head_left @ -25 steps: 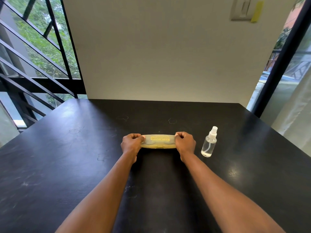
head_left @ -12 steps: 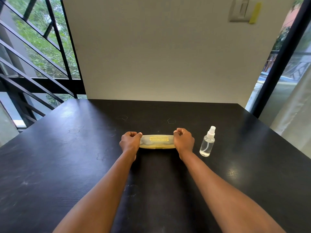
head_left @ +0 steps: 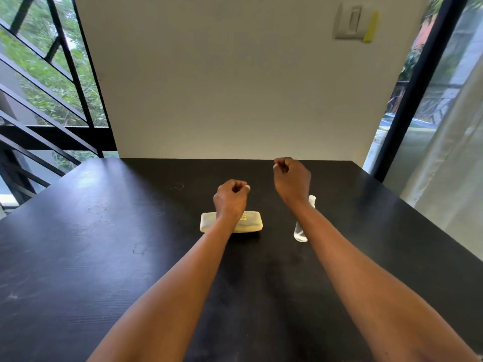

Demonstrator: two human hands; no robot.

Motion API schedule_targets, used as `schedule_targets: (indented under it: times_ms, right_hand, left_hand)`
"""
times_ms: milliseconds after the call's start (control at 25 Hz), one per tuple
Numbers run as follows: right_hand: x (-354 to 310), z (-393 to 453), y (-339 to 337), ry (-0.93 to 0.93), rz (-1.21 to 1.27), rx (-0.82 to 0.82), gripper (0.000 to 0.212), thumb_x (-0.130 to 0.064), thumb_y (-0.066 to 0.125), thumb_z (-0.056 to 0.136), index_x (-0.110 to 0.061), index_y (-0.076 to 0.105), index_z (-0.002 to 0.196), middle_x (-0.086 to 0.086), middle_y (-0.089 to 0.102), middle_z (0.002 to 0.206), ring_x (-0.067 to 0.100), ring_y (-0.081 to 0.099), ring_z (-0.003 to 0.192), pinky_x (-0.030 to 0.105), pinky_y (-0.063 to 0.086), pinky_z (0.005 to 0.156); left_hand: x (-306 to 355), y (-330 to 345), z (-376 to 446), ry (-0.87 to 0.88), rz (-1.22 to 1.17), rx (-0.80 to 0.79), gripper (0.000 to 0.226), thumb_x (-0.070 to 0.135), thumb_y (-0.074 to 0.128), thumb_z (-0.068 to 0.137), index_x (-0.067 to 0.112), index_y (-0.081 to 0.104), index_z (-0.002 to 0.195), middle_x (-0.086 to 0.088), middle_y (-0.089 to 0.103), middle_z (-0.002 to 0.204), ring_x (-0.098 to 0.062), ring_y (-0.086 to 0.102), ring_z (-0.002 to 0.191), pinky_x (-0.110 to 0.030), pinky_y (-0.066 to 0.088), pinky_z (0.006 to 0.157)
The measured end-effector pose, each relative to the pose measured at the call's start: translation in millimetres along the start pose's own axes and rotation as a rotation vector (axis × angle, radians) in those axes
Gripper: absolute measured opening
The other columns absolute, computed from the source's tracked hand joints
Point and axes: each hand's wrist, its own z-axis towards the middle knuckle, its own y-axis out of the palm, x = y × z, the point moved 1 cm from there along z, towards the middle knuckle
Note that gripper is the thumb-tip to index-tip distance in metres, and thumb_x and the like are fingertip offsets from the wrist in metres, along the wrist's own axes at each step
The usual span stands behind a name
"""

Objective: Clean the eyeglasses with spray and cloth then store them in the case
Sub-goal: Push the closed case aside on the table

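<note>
Head view: yellowish eyeglass case [head_left: 249, 222] lies closed on the black tabletop [head_left: 104, 257], nothing gripping it. Left hand [head_left: 231, 198] hovers above it, clenched, empty. Right hand [head_left: 291, 180] is raised, fingers curled, holding nothing visible. Spray bottle [head_left: 300, 232] stands just behind the right forearm (mostly hidden). Risk: forearm swings down and topples the bottle. Glasses and cloth not visible, presumably in the case.
</note>
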Motion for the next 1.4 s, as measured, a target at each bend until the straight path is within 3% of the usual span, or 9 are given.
schedule_targets:
  times_ms: [160,280,360,400,520,640,880,1120,1400]
  right_hand:
    - [22,16,-39,0.060,-0.050,0.089,0.020,-0.015,0.051,0.090,-0.011,0.068,0.100,0.007,0.069,0.102,0.019,0.062,0.094,0.019,0.037,0.081]
    - [48,3,-56,0.168,-0.014,0.121,0.017,-0.018,0.051,0.090,-0.016,0.064,0.081,0.004,0.067,0.084,0.018,0.061,0.079,0.027,0.042,0.074]
    - [69,-14,-58,0.220,-0.010,0.116,0.019,-0.019,0.051,0.091,-0.012,0.064,0.080,0.004,0.064,0.079,0.021,0.060,0.077,0.033,0.045,0.074]
    - [78,-23,-56,0.239,-0.004,0.105,0.021,-0.019,0.050,0.092,-0.008,0.065,0.082,0.005,0.064,0.080,0.022,0.060,0.078,0.033,0.045,0.074]
    - [97,-51,-48,0.303,0.109,0.083,0.023,-0.019,0.049,0.093,-0.009,0.065,0.081,0.004,0.061,0.078,0.015,0.054,0.072,0.009,0.037,0.060]
    - [105,-67,-40,0.343,0.195,0.041,0.021,-0.018,0.046,0.094,-0.018,0.063,0.081,-0.001,0.060,0.081,0.005,0.054,0.071,0.008,0.038,0.055]
    - [107,-74,-33,0.314,0.276,-0.020,0.022,-0.018,0.046,0.095,-0.017,0.065,0.106,0.003,0.065,0.101,0.014,0.060,0.091,0.025,0.047,0.076]
    - [99,-63,-18,0.312,0.291,-0.073,0.023,-0.016,0.045,0.095,-0.016,0.063,0.108,0.003,0.062,0.106,0.012,0.058,0.093,0.015,0.042,0.069]
    - [77,-52,11,0.271,0.298,-0.147,0.023,-0.013,0.044,0.095,-0.015,0.063,0.108,0.001,0.060,0.104,0.013,0.057,0.093,0.020,0.044,0.075]
  left_hand:
    - [7,30,-10,0.027,-0.019,-0.119,0.004,0.020,0.063,0.086,0.024,0.065,0.085,0.010,0.062,0.080,-0.007,0.057,0.078,-0.025,0.045,0.079]
    - [4,51,-21,0.026,-0.054,-0.208,0.006,0.017,0.066,0.083,0.020,0.067,0.088,0.004,0.066,0.087,-0.012,0.059,0.083,-0.032,0.050,0.085]
    - [-2,63,-30,0.008,-0.060,-0.287,0.012,0.014,0.069,0.080,0.016,0.067,0.091,0.001,0.066,0.088,-0.014,0.059,0.083,-0.036,0.051,0.088]
    - [-4,68,-35,-0.001,-0.058,-0.318,0.016,0.012,0.070,0.079,0.014,0.067,0.094,-0.001,0.066,0.090,-0.015,0.060,0.084,-0.037,0.051,0.089]
    - [-12,78,-47,-0.001,-0.044,-0.374,0.029,0.010,0.071,0.078,0.011,0.064,0.107,-0.004,0.066,0.103,-0.016,0.061,0.096,-0.035,0.051,0.091]
    - [-15,84,-55,0.002,-0.067,-0.404,0.036,0.008,0.069,0.080,0.013,0.061,0.114,-0.003,0.065,0.109,-0.014,0.060,0.101,-0.036,0.050,0.094]
    - [-14,87,-57,0.017,-0.102,-0.390,0.031,0.005,0.064,0.083,0.013,0.061,0.113,-0.004,0.066,0.110,-0.014,0.061,0.101,-0.036,0.051,0.092]
    - [-14,79,-46,0.021,-0.090,-0.327,0.029,0.003,0.063,0.083,0.010,0.061,0.111,-0.006,0.066,0.107,-0.018,0.062,0.101,-0.036,0.052,0.090]
    - [-15,55,-21,0.034,-0.028,-0.259,0.030,0.004,0.065,0.082,0.008,0.061,0.111,-0.007,0.066,0.106,-0.018,0.061,0.099,-0.037,0.051,0.091]
